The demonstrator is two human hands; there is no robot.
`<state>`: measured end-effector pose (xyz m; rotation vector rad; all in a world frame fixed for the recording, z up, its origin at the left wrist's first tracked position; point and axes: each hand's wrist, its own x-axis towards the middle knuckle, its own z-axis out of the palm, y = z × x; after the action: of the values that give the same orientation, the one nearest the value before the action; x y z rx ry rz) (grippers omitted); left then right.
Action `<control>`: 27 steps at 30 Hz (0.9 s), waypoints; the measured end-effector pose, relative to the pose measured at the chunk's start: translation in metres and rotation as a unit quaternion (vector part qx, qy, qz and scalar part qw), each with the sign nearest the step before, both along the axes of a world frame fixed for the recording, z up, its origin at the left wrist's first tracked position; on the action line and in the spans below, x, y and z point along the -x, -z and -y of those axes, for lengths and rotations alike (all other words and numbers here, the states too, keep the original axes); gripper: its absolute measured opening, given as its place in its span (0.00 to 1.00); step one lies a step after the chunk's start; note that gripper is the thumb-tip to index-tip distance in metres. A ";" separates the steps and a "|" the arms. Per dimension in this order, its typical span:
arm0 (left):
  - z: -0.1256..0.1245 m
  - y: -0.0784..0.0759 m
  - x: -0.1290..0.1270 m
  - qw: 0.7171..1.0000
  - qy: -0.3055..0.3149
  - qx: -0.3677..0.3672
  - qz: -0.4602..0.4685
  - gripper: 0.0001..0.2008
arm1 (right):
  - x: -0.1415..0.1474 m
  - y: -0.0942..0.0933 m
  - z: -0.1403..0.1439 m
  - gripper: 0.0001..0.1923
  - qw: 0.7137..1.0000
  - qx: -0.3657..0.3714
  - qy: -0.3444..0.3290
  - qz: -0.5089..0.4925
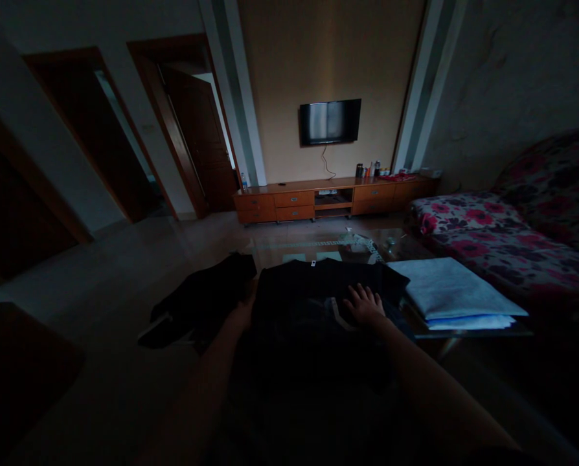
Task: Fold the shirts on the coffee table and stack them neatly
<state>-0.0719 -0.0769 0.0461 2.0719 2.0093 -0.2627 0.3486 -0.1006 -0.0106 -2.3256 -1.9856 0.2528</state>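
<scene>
A dark T-shirt (294, 291) lies spread on a glass-topped table (302, 246), its collar and small white neck label facing away from me. My right hand (366, 304) rests flat on the shirt's right part, fingers spread, beside a pale printed mark on the cloth. At the shirt's left edge is my left hand (245, 312); its fingers are lost in shadow against the dark fabric. Just left of that hand lies another dark garment (202, 294) with a light stripe, hanging over the table's side.
Folded pale blue sheets (459, 291) are stacked on the table's right end. A sofa with a flowered cover (488, 226) stands at the right. Beyond the table are a wooden TV cabinet (294, 200) and a wall-mounted television (329, 122).
</scene>
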 end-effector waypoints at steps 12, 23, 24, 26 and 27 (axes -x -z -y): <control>-0.003 -0.010 -0.004 0.999 -0.016 -0.031 0.015 0.31 | -0.002 -0.009 -0.002 0.35 1.000 -0.003 0.003 0.000; -0.027 0.012 -0.055 0.957 0.164 -0.238 0.037 0.27 | -0.037 -0.048 -0.016 0.36 0.900 -0.164 0.391 -0.098; -0.029 0.018 -0.054 0.958 0.175 -0.227 0.032 0.29 | -0.042 -0.047 -0.018 0.38 0.895 -0.152 0.406 -0.103; -0.033 0.028 -0.052 0.961 0.191 -0.195 0.031 0.31 | -0.052 -0.044 -0.023 0.39 0.907 -0.146 0.382 -0.097; -0.034 0.032 -0.050 0.964 0.194 -0.178 0.034 0.30 | -0.057 -0.043 -0.025 0.39 0.919 -0.151 0.354 -0.090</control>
<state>-0.0218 -0.0429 0.0140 2.6522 1.6945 0.1145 0.4055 -0.0756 0.0321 -2.5012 -0.9206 0.0923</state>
